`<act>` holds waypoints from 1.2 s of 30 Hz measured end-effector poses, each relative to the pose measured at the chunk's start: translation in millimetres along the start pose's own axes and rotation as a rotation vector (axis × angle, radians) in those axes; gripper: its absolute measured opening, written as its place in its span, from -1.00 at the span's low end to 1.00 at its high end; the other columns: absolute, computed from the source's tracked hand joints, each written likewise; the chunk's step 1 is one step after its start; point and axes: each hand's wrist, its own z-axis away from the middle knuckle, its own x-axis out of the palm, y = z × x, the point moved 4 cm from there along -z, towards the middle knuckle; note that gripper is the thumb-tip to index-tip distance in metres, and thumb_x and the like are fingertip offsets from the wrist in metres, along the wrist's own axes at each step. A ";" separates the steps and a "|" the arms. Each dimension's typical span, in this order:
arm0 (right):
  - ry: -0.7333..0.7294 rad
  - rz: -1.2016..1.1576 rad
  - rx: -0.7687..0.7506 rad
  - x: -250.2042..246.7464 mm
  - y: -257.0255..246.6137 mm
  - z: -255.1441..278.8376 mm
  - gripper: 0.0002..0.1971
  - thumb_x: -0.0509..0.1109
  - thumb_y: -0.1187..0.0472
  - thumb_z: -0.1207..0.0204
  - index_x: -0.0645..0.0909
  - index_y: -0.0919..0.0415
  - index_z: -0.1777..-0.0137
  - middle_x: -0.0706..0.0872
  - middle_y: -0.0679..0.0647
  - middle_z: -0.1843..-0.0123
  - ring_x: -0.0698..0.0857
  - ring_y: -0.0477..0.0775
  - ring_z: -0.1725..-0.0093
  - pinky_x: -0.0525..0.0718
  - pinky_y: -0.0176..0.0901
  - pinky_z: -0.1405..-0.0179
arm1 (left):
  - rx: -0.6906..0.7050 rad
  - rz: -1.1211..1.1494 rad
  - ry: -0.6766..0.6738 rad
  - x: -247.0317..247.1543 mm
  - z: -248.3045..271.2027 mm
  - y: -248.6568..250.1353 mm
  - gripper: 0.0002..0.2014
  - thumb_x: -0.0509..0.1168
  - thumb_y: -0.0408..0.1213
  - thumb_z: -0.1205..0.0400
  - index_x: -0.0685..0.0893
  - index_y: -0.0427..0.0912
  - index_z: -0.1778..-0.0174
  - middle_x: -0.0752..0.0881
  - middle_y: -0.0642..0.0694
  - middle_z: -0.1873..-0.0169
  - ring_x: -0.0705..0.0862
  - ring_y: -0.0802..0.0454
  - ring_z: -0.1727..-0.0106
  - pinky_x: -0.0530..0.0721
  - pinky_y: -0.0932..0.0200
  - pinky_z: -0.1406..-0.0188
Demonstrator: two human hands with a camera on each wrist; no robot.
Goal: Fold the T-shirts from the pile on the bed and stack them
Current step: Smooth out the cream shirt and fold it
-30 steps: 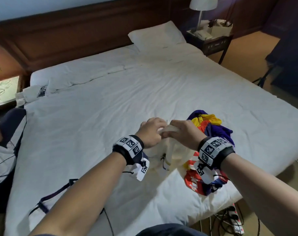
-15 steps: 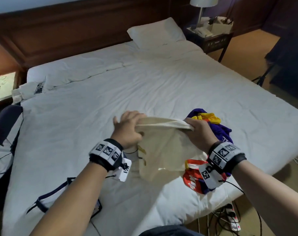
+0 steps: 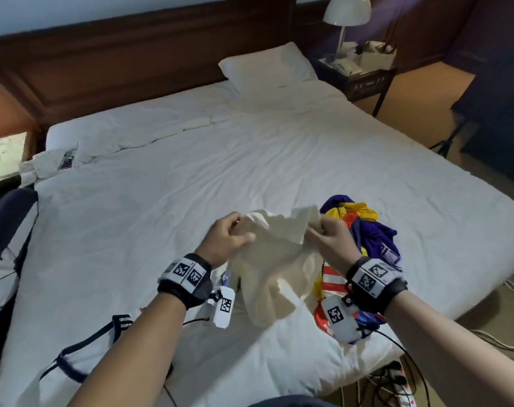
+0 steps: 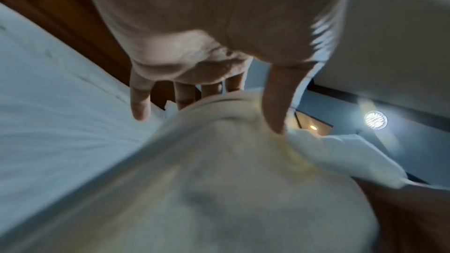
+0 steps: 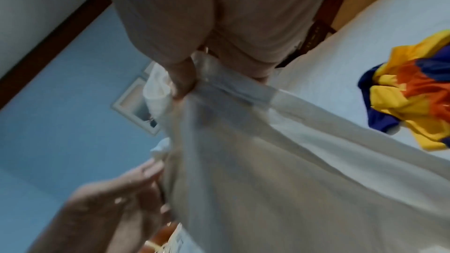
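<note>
T-shirt, cream (image 3: pixel 275 259), is hanging in the air above the near edge of the bed (image 3: pixel 167 201), just left of the pile (image 3: pixel 364 230). Left hand (image 3: pixel 226 239) is pinching its top edge, thumb (image 4: pixel 273 101) lying over the cloth and fingers behind it; right hand (image 3: pixel 329 239) is gripping the same edge, thumb (image 5: pixel 181 80) curled onto a hem band. Both grips are narrow, closed on fabric, with the edge sagging and bunched between them.

Progress, as judged: early. Cream shirt is being opened out, not yet laid flat, no fold made in it. Pile is holding at least two crumpled garments, a purple-yellow-orange one and a red-and-white striped one under the right wrist. A white garment with dark trim (image 3: pixel 82 351) is lying flat left of the pile, near the bed's front edge; whether it is folded I cannot tell. No clear stack is showing.

Materials: cream cloth is thin, soft, limp, slightly translucent in the right wrist view, draping in loose creases. Pile fabrics are looking smoother, brightly coloured. Bed sheet is white, finely wrinkled.
</note>
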 end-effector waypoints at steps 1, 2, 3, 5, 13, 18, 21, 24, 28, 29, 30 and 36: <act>-0.036 0.030 -0.028 7.7 -6.5 0.3 -0.86 0.44 0.35 -0.65 0.74 0.22 0.15 0.70 -0.16 0.37 0.59 -0.25 0.36 0.56 -0.28 0.34 | 0.005 0.052 -0.083 11.4 3.0 4.1 -0.52 0.57 -0.14 -0.39 0.73 -0.10 -0.23 0.79 -0.05 0.02 0.75 0.02 0.01 0.72 0.12 -0.05; -0.080 0.061 -0.042 15.7 -10.7 0.4 -0.83 0.42 0.35 -0.67 0.73 0.17 0.15 0.69 -0.20 0.39 0.58 -0.29 0.37 0.51 -0.35 0.35 | 0.014 0.064 -0.142 23.5 6.2 9.7 -0.38 0.64 -0.20 -0.38 0.68 -0.03 -0.39 0.78 -0.06 -0.04 0.75 0.04 -0.06 0.72 0.20 -0.10; -0.118 0.076 -0.039 21.8 -11.7 0.0 -0.83 0.40 0.33 -0.69 0.72 0.16 0.13 0.69 -0.21 0.39 0.58 -0.31 0.37 0.50 -0.38 0.35 | 0.026 0.039 -0.159 33.4 7.0 11.2 -0.32 0.67 -0.27 -0.39 0.64 0.01 -0.45 0.76 -0.05 0.00 0.74 0.07 -0.03 0.70 0.26 -0.09; -0.145 0.096 -0.032 25.7 -11.6 -0.1 -0.82 0.35 0.26 -0.74 0.70 0.14 0.10 0.70 -0.21 0.38 0.60 -0.32 0.36 0.51 -0.34 0.34 | 0.057 0.010 -0.097 43.8 4.2 13.0 -0.56 0.60 -0.37 -0.53 0.74 -0.03 -0.32 0.70 -0.02 0.20 0.65 0.10 0.17 0.67 0.21 0.04; -0.231 0.185 0.017 19.1 16.1 17.9 -0.58 0.58 -0.08 -0.55 0.54 0.22 0.28 0.46 -0.08 0.41 0.43 -0.12 0.43 0.37 -0.21 0.45 | 0.025 0.110 0.039 23.6 1.7 13.6 -0.49 0.26 0.05 -0.73 0.60 -0.45 0.12 0.59 -0.16 0.30 0.50 -0.03 0.24 0.50 0.00 0.13; -0.193 0.186 -0.009 23.0 7.6 15.3 -0.57 0.41 -0.05 -0.69 0.38 0.10 0.33 0.34 -0.10 0.41 0.31 -0.17 0.45 0.27 -0.28 0.45 | -0.141 0.260 0.120 11.5 5.3 6.8 -0.66 0.15 -0.16 -0.85 0.72 -0.28 0.05 0.69 -0.14 0.23 0.61 -0.05 0.18 0.61 0.07 0.13; -0.215 0.228 -0.044 34.5 -2.2 10.3 -0.59 0.37 0.01 -0.73 0.35 0.09 0.32 0.34 -0.12 0.42 0.30 -0.17 0.47 0.27 -0.29 0.45 | -0.125 0.292 0.083 12.1 12.3 8.9 -0.68 0.24 -0.01 -0.78 0.69 -0.21 0.02 0.70 -0.06 0.24 0.63 0.03 0.23 0.58 0.12 0.21; -0.234 0.269 -0.060 45.3 -9.2 3.6 -0.60 0.37 0.06 -0.74 0.36 0.14 0.31 0.34 -0.10 0.40 0.30 -0.15 0.46 0.27 -0.29 0.43 | -0.051 0.171 -0.057 18.0 14.7 2.2 -0.32 0.55 0.21 -0.45 0.57 0.01 -0.43 0.75 0.07 -0.17 0.75 0.14 -0.11 0.69 0.15 -0.10; -0.273 0.292 -0.021 49.8 -10.2 -0.6 -0.58 0.35 0.02 -0.75 0.40 0.22 0.29 0.40 -0.02 0.38 0.31 -0.13 0.43 0.30 -0.18 0.39 | 0.078 -0.179 0.060 15.1 17.1 -5.1 -0.30 0.60 -0.25 -0.39 0.50 0.14 -0.44 0.74 0.12 -0.09 0.75 0.11 -0.08 0.72 0.20 -0.07; -0.273 0.294 -0.017 49.5 -10.8 -0.2 -0.58 0.35 0.01 -0.74 0.39 0.19 0.30 0.39 -0.03 0.39 0.31 -0.14 0.44 0.29 -0.19 0.40 | 0.100 -0.209 0.136 13.0 18.8 -3.4 -0.44 0.53 -0.33 -0.46 0.55 0.10 -0.36 0.74 0.12 0.03 0.74 0.10 0.03 0.71 0.19 0.02; -0.269 0.289 -0.017 48.6 -11.7 1.0 -0.57 0.37 0.00 -0.73 0.37 0.16 0.31 0.38 -0.04 0.40 0.30 -0.17 0.46 0.28 -0.20 0.41 | 0.116 -0.203 0.207 10.5 19.4 -4.4 -0.61 0.45 -0.38 -0.53 0.62 0.07 -0.21 0.73 0.11 0.17 0.70 0.08 0.16 0.67 0.18 0.12; -0.277 0.372 -0.020 37.0 3.4 8.2 -0.76 0.62 0.07 -0.49 0.57 0.04 0.14 0.65 -0.06 0.29 0.59 -0.09 0.34 0.49 -0.20 0.34 | 0.101 0.222 0.357 -17.8 15.2 -8.0 -0.53 0.34 -0.01 -0.62 0.39 -0.33 0.37 0.35 -0.12 0.38 0.30 -0.05 0.28 0.31 -0.04 0.23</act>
